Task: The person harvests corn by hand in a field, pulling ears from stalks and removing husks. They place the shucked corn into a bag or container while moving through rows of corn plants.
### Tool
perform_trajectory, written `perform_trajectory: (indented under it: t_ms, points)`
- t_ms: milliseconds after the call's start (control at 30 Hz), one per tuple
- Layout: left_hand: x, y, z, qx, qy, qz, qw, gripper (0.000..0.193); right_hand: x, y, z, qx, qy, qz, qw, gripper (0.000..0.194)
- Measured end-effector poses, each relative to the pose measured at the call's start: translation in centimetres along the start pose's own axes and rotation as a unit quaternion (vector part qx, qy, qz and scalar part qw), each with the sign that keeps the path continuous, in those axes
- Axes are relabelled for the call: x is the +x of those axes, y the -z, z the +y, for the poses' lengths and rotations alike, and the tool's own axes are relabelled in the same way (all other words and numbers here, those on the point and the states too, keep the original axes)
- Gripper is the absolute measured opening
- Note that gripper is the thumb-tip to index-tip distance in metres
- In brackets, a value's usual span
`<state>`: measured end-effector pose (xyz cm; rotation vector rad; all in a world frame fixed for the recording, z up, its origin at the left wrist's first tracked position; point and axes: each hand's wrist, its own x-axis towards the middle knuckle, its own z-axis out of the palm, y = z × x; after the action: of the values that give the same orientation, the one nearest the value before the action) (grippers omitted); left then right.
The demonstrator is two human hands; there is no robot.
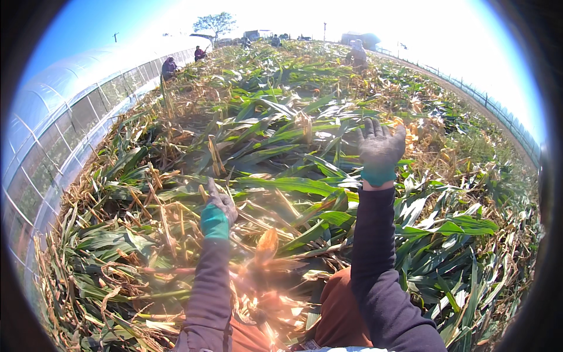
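Note:
Both my hands wear teal work gloves with dark, soiled palms. My right hand (381, 145) is raised over the cut corn stalks, its fingers spread and nothing in it. Lower and to the left, my left hand (221, 203) points away from me among the stalks; its other fingers look curled, and whether it grips anything is unclear. Long green corn leaves (290, 185) lie flat between the hands. Dry tan husks (267, 246) lie before my knees under sun glare.
A plastic-covered greenhouse (66, 119) runs along the left. Several people crouch farther off, among them one at left (169, 68) and one at right (357, 55). A fence (486, 100) borders the right side. Felled stalks (145, 198) cover the ground around me.

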<state>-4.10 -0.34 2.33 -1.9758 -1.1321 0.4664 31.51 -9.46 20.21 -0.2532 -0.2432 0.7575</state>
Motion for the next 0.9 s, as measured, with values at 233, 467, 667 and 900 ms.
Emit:
perform_trajectory:
  t_ms: [233,467,667,900]
  points:
    - [1.1,-3.9,1.8,-0.392,0.135,0.129,0.901,0.044,-0.1,0.7,-0.1,-0.002,0.005,-0.03,1.0,0.087]
    - [-0.1,0.3,1.2,-0.622,0.267,0.084,0.731,0.066,-0.5,-0.3,0.6,0.001,-0.019,-0.012,1.0,0.076]
    - [-1.1,3.6,-0.5,-0.736,0.279,0.017,0.617,0.078,-0.8,-0.3,1.2,-0.012,-0.014,-0.032,0.999,0.075]
    - [-1.0,2.0,0.9,-0.688,0.269,0.106,0.665,0.061,-0.3,0.3,1.5,-0.023,-0.008,-0.058,0.998,0.075]
